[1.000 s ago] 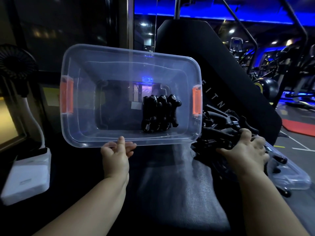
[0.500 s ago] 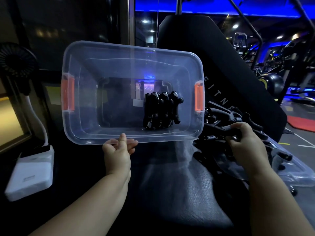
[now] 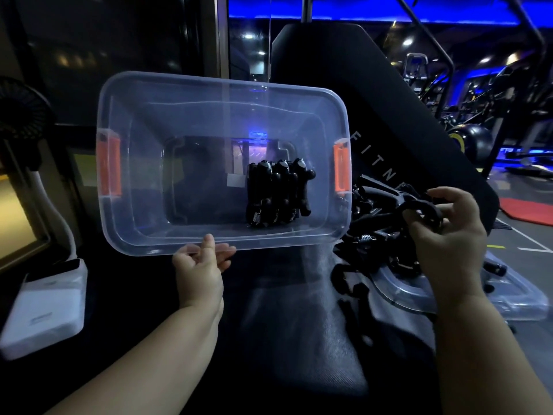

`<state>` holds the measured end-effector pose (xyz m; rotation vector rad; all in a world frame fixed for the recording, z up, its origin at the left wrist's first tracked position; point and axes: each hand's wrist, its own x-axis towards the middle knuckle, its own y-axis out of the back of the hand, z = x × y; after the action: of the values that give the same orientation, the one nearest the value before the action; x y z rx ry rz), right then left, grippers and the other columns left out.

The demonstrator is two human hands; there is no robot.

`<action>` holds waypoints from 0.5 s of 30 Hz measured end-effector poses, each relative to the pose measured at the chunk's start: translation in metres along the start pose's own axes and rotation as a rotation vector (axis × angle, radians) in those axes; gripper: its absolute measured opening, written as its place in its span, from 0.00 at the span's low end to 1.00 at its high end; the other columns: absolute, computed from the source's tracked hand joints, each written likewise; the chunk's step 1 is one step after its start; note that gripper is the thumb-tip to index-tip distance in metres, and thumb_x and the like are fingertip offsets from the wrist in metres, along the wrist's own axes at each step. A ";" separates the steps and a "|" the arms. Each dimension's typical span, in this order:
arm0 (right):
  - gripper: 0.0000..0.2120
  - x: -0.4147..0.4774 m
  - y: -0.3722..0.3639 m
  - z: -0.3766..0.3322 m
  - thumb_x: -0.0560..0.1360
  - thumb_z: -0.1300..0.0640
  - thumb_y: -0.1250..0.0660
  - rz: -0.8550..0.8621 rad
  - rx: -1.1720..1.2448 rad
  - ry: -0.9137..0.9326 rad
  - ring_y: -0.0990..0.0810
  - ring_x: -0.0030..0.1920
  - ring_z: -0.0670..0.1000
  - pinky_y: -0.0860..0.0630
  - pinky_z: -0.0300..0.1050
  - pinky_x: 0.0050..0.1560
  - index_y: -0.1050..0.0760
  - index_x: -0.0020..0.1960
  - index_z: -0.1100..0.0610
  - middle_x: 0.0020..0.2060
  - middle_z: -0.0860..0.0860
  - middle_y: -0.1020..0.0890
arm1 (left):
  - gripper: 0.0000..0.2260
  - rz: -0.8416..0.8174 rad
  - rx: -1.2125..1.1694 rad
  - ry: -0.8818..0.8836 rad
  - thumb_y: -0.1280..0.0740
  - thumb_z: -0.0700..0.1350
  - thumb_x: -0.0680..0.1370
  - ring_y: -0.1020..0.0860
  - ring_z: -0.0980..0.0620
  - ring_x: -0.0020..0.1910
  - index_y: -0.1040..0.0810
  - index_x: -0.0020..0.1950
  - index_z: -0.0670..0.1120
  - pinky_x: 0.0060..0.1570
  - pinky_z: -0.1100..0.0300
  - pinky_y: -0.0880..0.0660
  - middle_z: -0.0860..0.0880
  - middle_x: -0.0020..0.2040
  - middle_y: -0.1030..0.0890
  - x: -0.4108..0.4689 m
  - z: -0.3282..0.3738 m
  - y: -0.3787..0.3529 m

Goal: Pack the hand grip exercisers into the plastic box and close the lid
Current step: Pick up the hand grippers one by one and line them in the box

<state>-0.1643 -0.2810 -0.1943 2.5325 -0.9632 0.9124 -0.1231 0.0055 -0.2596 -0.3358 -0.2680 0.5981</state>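
A clear plastic box [image 3: 143,175] with orange latches is tilted so its opening faces me. My left hand [image 3: 200,266] grips its near rim. Several black hand grip exercisers [image 3: 276,193] stand packed side by side in the box's right half. To the right of the box lies a pile of loose black hand grips [image 3: 377,211]. My right hand [image 3: 446,229] is above that pile, fingers closed on one black hand grip [image 3: 419,208] lifted from it. The clear lid [image 3: 508,298] lies flat under and behind the pile.
A dark padded gym bench [image 3: 299,324] carries everything, its backrest [image 3: 374,100] rising behind. A white power bank [image 3: 45,310] and a small black fan [image 3: 21,115] stand at the left. Gym machines fill the far right background.
My right hand has risen from pressing on the pile and now holds one grip up off it. The box and left hand have barely shifted.
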 end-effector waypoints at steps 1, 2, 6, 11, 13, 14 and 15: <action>0.17 0.001 0.001 -0.003 0.68 0.54 0.27 -0.002 0.009 0.006 0.23 0.37 0.51 0.25 0.53 0.39 0.28 0.48 0.37 0.38 0.45 0.22 | 0.09 0.000 0.000 -0.008 0.41 0.45 0.82 0.18 0.56 0.30 0.32 0.54 0.39 0.31 0.64 0.25 0.45 0.36 0.19 0.000 0.001 0.000; 0.16 0.001 0.002 -0.006 0.68 0.55 0.27 -0.012 0.005 0.011 0.23 0.36 0.51 0.25 0.52 0.38 0.27 0.49 0.38 0.39 0.46 0.22 | 0.07 0.001 -0.002 -0.014 0.41 0.45 0.82 0.19 0.56 0.30 0.33 0.52 0.40 0.31 0.64 0.25 0.45 0.36 0.19 -0.001 0.001 0.000; 0.14 0.004 0.004 -0.016 0.70 0.58 0.25 -0.099 -0.047 0.019 0.20 0.37 0.55 0.23 0.52 0.39 0.24 0.47 0.42 0.39 0.49 0.20 | 0.11 0.006 -0.012 -0.002 0.41 0.45 0.82 0.18 0.56 0.30 0.33 0.58 0.39 0.31 0.64 0.25 0.45 0.36 0.19 -0.002 0.002 -0.001; 0.15 0.001 -0.004 -0.028 0.66 0.57 0.22 -0.281 -0.168 0.003 0.18 0.38 0.53 0.20 0.53 0.41 0.23 0.45 0.42 0.38 0.46 0.20 | 0.13 0.008 -0.023 0.012 0.41 0.45 0.82 0.19 0.56 0.30 0.34 0.61 0.37 0.33 0.62 0.25 0.45 0.36 0.19 -0.002 0.001 -0.001; 0.17 -0.003 -0.014 -0.032 0.63 0.56 0.21 -0.334 -0.205 -0.008 0.18 0.38 0.51 0.20 0.53 0.42 0.25 0.46 0.44 0.38 0.46 0.19 | 0.13 0.010 -0.030 0.018 0.41 0.45 0.82 0.19 0.56 0.30 0.34 0.61 0.37 0.34 0.61 0.25 0.45 0.36 0.19 -0.002 0.001 -0.001; 0.18 -0.006 -0.019 -0.034 0.62 0.54 0.20 -0.354 -0.238 -0.004 0.19 0.38 0.50 0.21 0.51 0.41 0.26 0.46 0.45 0.39 0.45 0.19 | 0.13 0.010 -0.034 0.022 0.41 0.45 0.82 0.19 0.55 0.31 0.34 0.61 0.38 0.35 0.61 0.25 0.45 0.37 0.19 -0.003 0.001 -0.001; 0.19 -0.009 -0.025 -0.036 0.61 0.53 0.20 -0.369 -0.279 0.007 0.20 0.38 0.49 0.22 0.48 0.41 0.27 0.45 0.46 0.39 0.45 0.19 | 0.13 0.010 -0.036 0.027 0.40 0.45 0.82 0.18 0.54 0.32 0.34 0.61 0.38 0.35 0.61 0.25 0.45 0.37 0.19 -0.003 0.002 -0.001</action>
<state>-0.1689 -0.2415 -0.1735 2.3531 -0.5463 0.6283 -0.1259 0.0035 -0.2584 -0.3802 -0.2517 0.5984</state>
